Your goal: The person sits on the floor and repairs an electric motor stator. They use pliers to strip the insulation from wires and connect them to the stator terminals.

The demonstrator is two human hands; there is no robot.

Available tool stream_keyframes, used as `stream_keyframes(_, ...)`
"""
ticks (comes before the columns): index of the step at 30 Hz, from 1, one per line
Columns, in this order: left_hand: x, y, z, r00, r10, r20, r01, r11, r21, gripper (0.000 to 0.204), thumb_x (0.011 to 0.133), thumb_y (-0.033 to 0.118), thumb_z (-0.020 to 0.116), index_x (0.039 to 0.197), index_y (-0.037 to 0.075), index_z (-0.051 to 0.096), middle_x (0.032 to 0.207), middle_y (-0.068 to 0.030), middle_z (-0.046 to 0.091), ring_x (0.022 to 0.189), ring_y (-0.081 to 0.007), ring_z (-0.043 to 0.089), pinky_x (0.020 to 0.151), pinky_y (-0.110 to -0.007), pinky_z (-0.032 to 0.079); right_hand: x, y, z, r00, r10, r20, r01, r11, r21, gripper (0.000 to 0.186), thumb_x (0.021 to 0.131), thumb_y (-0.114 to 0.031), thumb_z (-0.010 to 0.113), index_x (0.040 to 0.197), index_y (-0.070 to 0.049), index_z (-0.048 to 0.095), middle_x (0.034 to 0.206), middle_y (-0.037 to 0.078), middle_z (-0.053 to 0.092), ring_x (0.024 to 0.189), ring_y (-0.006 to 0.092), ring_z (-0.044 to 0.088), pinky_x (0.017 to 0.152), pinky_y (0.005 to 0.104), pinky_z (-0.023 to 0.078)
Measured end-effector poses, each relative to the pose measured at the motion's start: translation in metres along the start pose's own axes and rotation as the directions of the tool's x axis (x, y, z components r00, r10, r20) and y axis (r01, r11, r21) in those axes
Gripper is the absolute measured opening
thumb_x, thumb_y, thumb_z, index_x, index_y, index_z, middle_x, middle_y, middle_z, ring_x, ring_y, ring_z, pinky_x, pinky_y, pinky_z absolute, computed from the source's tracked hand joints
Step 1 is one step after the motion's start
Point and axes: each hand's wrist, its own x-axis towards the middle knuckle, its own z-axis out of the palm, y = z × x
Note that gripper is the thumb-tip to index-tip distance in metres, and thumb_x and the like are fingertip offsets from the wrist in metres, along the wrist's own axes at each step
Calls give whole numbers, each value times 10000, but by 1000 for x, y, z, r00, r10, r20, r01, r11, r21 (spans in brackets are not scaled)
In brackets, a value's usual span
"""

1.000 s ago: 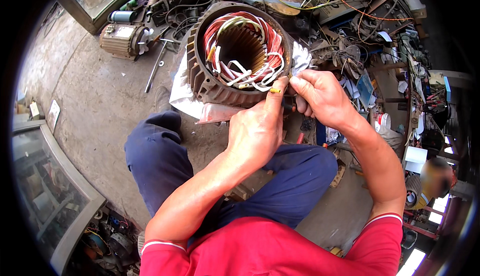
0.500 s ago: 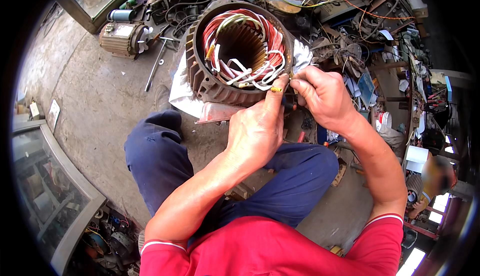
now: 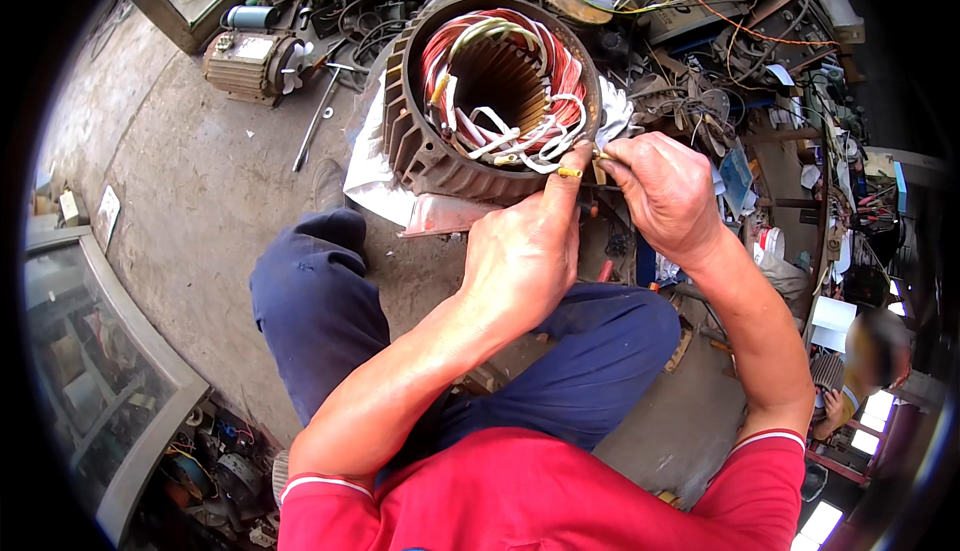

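Observation:
In front of me stands a motor stator [image 3: 425, 151], a ribbed, rusty housing tilted on white cloth. Red-and-white windings [image 3: 455, 41] ring its bore, and white sleeved leads [image 3: 515, 141] loop over the near edge. My left hand [image 3: 520, 256] is closed at the near right rim, its index finger stretched along a lead with a yellow sleeved end [image 3: 570, 172]. Just right of it, my right hand [image 3: 668, 191] pinches a thin yellowish wire end [image 3: 603, 156] between thumb and index finger. Fingers partly hide where the two wires meet.
A smaller motor [image 3: 245, 66] with a white fan lies at the upper left, beside a long metal T-handled tool [image 3: 318, 121]. Tangled cables and scrap parts [image 3: 690, 101] crowd the back and right. A framed glass pane [image 3: 100, 371] leans at left. Another person's hand [image 3: 833, 406] shows far right.
My right hand has drawn slightly right, away from the left fingertips, with the wire end still pinched. The stator appears slightly farther right and up in view.

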Motion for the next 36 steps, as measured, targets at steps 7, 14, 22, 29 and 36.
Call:
stream_keyframes(7,1,6,-5,995,-84,57,87,995,-52,692,887,-6,593,1526,134,367,785,-232,649,738,-446,653,626,-513,497,10,-12,-9,862,407,301,-480,846,232,114,916,-104,692,908,0,644,700,164,648,561,248,643,533,369,508)
stream_keyframes(14,1,5,-4,995,-85,48,89,992,-86,681,890,-6,590,1519,132,372,775,-226,649,729,-447,652,622,-506,497,17,-12,-16,406,613,678,-910,201,363,193,939,-175,681,933,15,645,696,161,642,553,215,629,530,312,485)
stream_keyframes(22,1,5,-6,994,-92,51,97,991,-90,653,898,-2,585,1507,132,390,774,-231,647,737,-446,655,624,-505,497,-1,-2,0,999,-43,15,45,993,-108,193,776,-56,767,923,-41,643,687,96,567,612,303,592,554,390,488)
stream_keyframes(29,3,6,-8,994,-84,67,89,993,-76,622,895,1,589,1484,107,417,783,-240,654,742,-448,658,628,-516,497,4,-13,-3,721,560,408,-691,621,369,184,981,-167,610,873,-19,631,590,60,574,495,188,551,500,310,454)
stream_keyframes(36,4,6,-8,994,-94,61,100,988,-121,653,895,4,587,1505,125,390,768,-240,650,734,-450,656,622,-513,492,11,-8,-12,526,595,608,-844,273,462,249,990,-241,593,909,-10,641,626,61,596,544,122,574,508,296,466)
